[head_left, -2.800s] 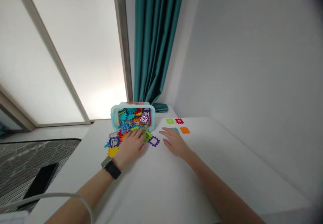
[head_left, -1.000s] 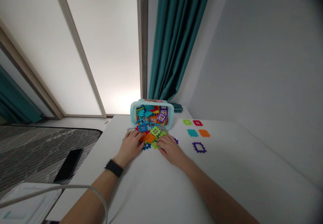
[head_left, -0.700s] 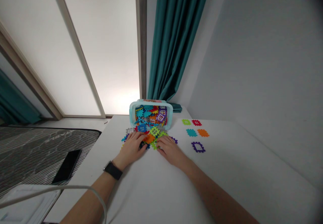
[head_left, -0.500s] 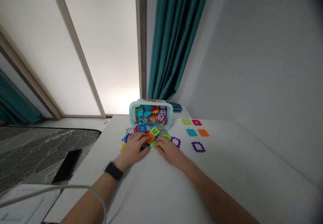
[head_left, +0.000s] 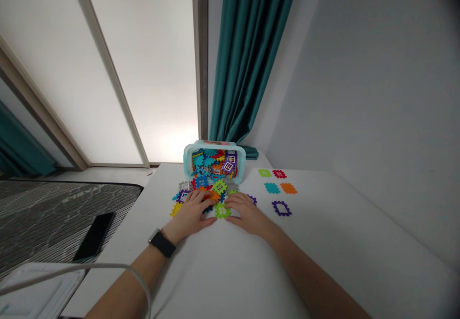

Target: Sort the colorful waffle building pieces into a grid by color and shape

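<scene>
Showing the left hand (head_left: pixel 189 210) and right hand (head_left: pixel 247 214) resting palm-down on a spill of flat, notch-edged plastic tiles (head_left: pixel 201 188) near the far edge of a white counter (head_left: pixel 345 233). The fingers (head_left: pixel 197 197) of both hands are extended and open, gripping no visible tile. A lime-green lattice tile (head_left: pixel 222 210) lies between the hands, and a yellow tile (head_left: pixel 176 209) lies just beyond the left hand. Behind the spill, a translucent aqua plastic tub (head_left: pixel 186 162) lies on its side at the far edge, its open mouth facing the person and its long axis running across the counter, packed with multicoloured tiles. Well to the right, lime, red, teal and orange tiles (head_left: pixel 288 188) and a purple frame tile (head_left: pixel 281 208) lie apart on the counter. A black watch (head_left: pixel 161 244) circles the left wrist. Beyond the counter's left edge, a black smartphone (head_left: pixel 94 236) rests on a striped mattress (head_left: pixel 43 218).
</scene>
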The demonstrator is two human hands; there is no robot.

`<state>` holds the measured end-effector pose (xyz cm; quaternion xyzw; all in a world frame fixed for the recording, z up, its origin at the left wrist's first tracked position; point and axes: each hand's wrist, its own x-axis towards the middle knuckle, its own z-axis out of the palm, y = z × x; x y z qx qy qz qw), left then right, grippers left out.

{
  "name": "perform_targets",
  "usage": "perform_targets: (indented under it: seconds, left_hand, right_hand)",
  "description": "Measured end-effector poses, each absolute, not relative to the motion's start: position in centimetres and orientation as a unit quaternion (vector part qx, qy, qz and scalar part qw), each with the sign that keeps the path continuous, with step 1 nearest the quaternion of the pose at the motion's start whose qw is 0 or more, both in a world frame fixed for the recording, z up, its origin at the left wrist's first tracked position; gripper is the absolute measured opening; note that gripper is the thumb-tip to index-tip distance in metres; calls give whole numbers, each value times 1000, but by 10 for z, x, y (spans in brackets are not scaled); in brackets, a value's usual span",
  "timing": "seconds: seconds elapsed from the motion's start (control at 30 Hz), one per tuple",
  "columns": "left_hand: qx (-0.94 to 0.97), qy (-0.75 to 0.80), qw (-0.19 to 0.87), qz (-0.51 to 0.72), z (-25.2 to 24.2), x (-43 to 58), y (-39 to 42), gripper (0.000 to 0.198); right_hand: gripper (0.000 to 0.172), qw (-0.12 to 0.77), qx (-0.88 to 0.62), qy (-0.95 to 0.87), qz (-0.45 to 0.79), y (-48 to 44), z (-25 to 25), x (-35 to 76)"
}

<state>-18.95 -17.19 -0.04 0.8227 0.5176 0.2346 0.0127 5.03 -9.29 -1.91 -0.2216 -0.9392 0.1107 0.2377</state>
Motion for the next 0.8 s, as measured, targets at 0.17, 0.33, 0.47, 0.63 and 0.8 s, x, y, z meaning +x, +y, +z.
perform_targets:
  seconds: [0.17, 0.33, 0.47, 0.63, 0.8]
  left_hand:
    - [822, 520, 15, 230, -1, -188, -172, 43]
    - [822, 516, 17, 241, -2, -189, -171, 35]
    - [811, 500, 50, 297, 1, -184, -170, 17]
    - [757, 478, 186, 405, 5, -173, -173, 13]
    - [667, 505, 313, 450, 5, -167, -173, 23]
  right_hand:
    - [15, 234, -205, -947, 79, -98, -13, 42]
    - [18, 263, -223, -937, 53, -100, -11, 38]
    - [26, 307, -241, -920, 47, -96, -15, 37]
    - [25, 346, -231, -907, 60, -99, -13, 38]
    - [24, 412, -274, -857, 141, -111, -6, 39]
